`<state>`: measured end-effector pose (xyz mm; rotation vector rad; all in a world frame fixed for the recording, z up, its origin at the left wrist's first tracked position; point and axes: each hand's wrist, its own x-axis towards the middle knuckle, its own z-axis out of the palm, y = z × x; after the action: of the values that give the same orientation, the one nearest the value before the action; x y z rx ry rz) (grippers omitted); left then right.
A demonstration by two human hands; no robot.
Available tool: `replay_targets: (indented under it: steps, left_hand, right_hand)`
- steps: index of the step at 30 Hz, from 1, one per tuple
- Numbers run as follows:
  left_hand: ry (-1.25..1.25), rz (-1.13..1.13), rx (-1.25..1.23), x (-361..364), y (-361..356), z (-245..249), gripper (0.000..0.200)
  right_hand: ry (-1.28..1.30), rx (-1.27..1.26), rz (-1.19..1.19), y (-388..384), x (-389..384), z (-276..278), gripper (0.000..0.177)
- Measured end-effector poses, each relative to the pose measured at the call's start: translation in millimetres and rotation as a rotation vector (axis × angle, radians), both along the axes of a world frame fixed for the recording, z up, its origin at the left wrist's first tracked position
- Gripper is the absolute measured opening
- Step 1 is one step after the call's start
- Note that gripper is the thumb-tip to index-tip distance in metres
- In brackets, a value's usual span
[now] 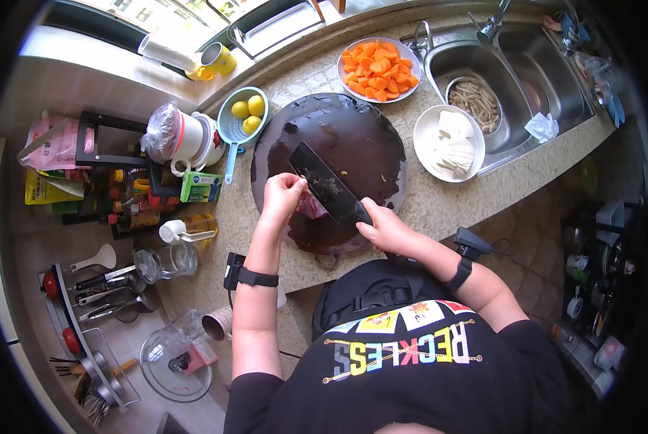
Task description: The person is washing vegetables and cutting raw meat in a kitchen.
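In the head view my right hand [380, 223] grips the handle of a cleaver [327, 184]. Its dark, wide blade is held over a round, dark chopping board [367, 145], slanting up and to the left. My left hand [284, 195] is closed in a pinch at the blade's left side, on the edge of a piece of red raw meat [312, 206]. The blade and fingers partly hide the meat. A few small scraps lie on the board beyond the cleaver.
Behind the board stands a plate of cut carrots [382, 71]. To the right are a white bowl with pale pieces [447, 148] and a double sink [541, 65] holding a bowl of strips [476, 101]. A blue strainer [230, 126] with yellow-green fruit sits left of the board.
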<state>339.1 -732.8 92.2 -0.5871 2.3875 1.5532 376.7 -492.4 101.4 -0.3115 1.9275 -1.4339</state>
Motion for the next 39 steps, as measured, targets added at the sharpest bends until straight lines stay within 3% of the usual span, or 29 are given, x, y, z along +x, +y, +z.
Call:
replay_targets:
  steps: [2, 6, 9, 12, 13, 15, 19, 27, 28, 30, 32, 36, 39]
  left_hand:
    - [0.000, 0.014, -0.018, 0, -3, 6, 0.010]
    - [-0.088, 0.059, 0.114, 5, -6, 6, 0.011]
    - [-0.060, 0.041, 0.069, 5, -7, -2, 0.011]
    - [-0.042, 0.063, 0.043, 7, -14, -1, 0.011]
    - [-0.045, 0.097, 0.076, 6, -17, 1, 0.011]
    - [-0.059, 0.119, 0.132, 8, -26, 1, 0.011]
    - [-0.070, 0.138, 0.207, 15, -28, -2, 0.011]
    - [-0.044, 0.280, 0.282, 34, -40, 4, 0.011]
    - [-0.037, 0.290, 0.285, 36, -44, -1, 0.011]
    - [-0.049, 0.292, 0.287, 43, -51, -10, 0.010]
    - [-0.039, 0.237, 0.293, 41, -51, -12, 0.011]
    - [0.014, 0.212, 0.225, 37, -43, -12, 0.014]
    - [0.323, 0.181, -0.278, 33, -49, -34, 0.019]
  right_hand:
    - [0.061, -0.018, 0.012, 8, 10, -4, 0.023]
    - [-0.069, 0.068, 0.087, 20, 16, 15, 0.023]
    - [0.455, -0.029, -0.020, -7, 13, -30, 0.023]
    - [-0.044, 0.022, 0.001, -32, -8, -5, 0.025]
    - [-0.043, 0.020, 0.000, -29, -3, -10, 0.025]
    - [0.339, 0.086, 0.067, -13, 15, -25, 0.025]
    - [0.236, 0.156, 0.131, -4, 20, -4, 0.028]
    - [0.494, 0.081, -0.080, -58, -26, -21, 0.032]
    - [0.491, 0.092, -0.109, -54, -27, -20, 0.028]
    - [0.112, 0.043, -0.127, -37, -27, -8, 0.024]
    - [0.123, 0.016, -0.141, -24, -19, -11, 0.021]
    - [-0.019, -0.037, -0.152, -12, -14, -7, 0.017]
    - [-0.032, -0.033, -0.147, -3, -3, -20, 0.020]
